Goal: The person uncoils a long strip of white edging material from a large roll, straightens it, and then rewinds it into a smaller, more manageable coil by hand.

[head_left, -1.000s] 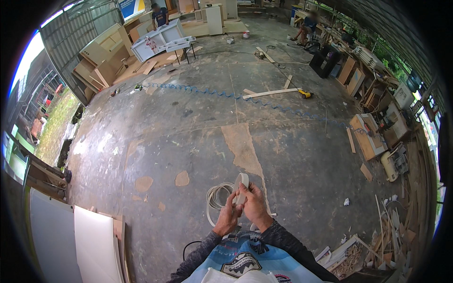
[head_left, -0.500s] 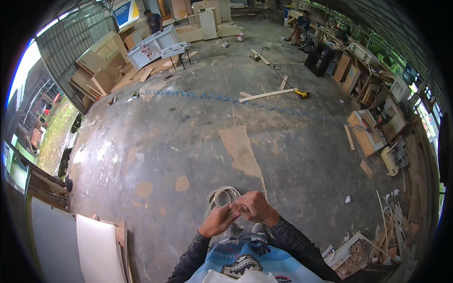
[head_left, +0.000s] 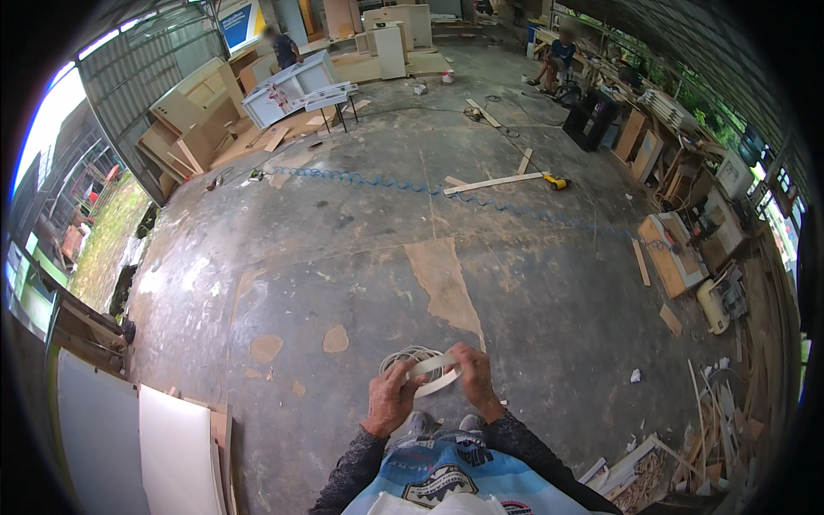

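Note:
Low in front of my body, a flat white strip (head_left: 432, 366) bends in a loop between my two hands. My left hand (head_left: 392, 397) is closed on one side of this strip. The fingers of my right hand (head_left: 473, 378) pinch its other side, a little to the right. Just beyond my left hand shows a coil of the same pale strip (head_left: 396, 354), in several loose rings. Whether that coil hangs from my left hand or lies on the floor, I cannot tell.
Ahead on the concrete floor lie a blue spiral hose (head_left: 369, 178), a long wood strip (head_left: 493, 183) and a yellow power tool (head_left: 557, 182). White panels (head_left: 176, 451) stand at lower left. Wood scraps (head_left: 639, 472) pile at lower right. Two people (head_left: 284, 50) are far off.
My hands, which were together, have moved apart. The strip's loop now shows between them, and my right hand has turned with its fingers on the strip.

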